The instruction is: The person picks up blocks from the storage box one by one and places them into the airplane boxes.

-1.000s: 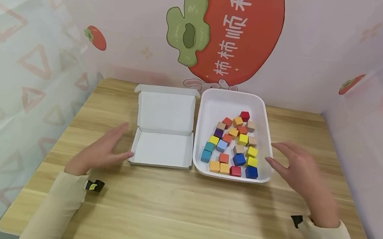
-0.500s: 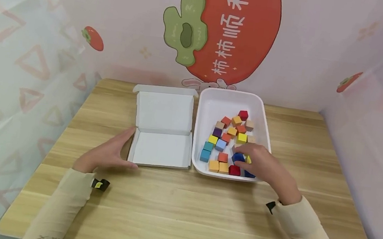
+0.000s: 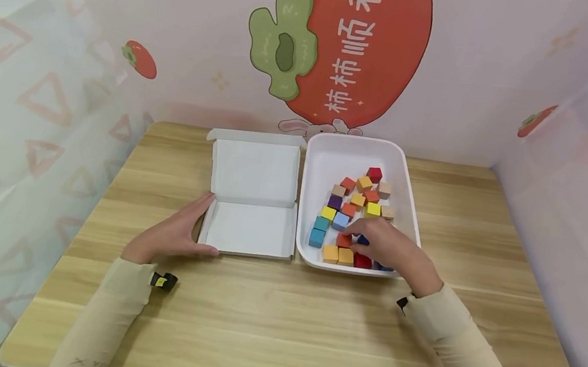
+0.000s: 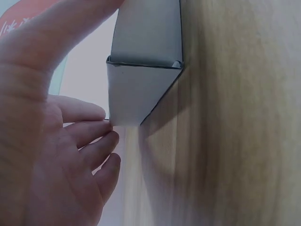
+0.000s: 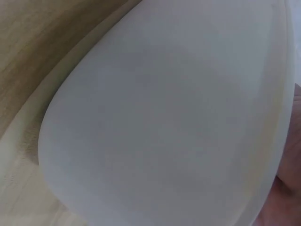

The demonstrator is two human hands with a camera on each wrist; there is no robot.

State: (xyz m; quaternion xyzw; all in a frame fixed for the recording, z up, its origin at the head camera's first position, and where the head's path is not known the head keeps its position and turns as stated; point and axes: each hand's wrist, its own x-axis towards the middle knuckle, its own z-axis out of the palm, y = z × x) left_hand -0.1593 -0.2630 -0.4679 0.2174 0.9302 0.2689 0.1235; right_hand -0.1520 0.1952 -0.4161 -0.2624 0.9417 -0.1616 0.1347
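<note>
In the head view my left hand [image 3: 174, 232] is at the left side of an open white cardboard box [image 3: 252, 230], thumb by its front left corner. The left wrist view shows the fingers [image 4: 89, 110] extended alongside the box's end wall [image 4: 129, 89]. My right hand [image 3: 387, 247] reaches into a white plastic tray [image 3: 325, 151] of coloured wooden cubes. Its thumb and forefinger are spread at an orange-red cube [image 3: 343, 239], which sits on the tray floor. Other cubes are partly hidden under this hand. In the right wrist view the tray's outer wall [image 5: 160, 113] hides most of the hand.
Several cubes lie around the fingers, among them a light blue cube [image 3: 340, 221], a teal cube [image 3: 317, 238] and an orange-yellow cube [image 3: 330, 253]. Box and tray stand side by side on a wooden table [image 3: 267, 326], with a printed wall covering [image 3: 193, 63] behind them.
My right hand has come from outside the tray's right rim, over it, and leftward to the orange-red cube. The left hand has shifted right, close against the box. The cubes keep their places.
</note>
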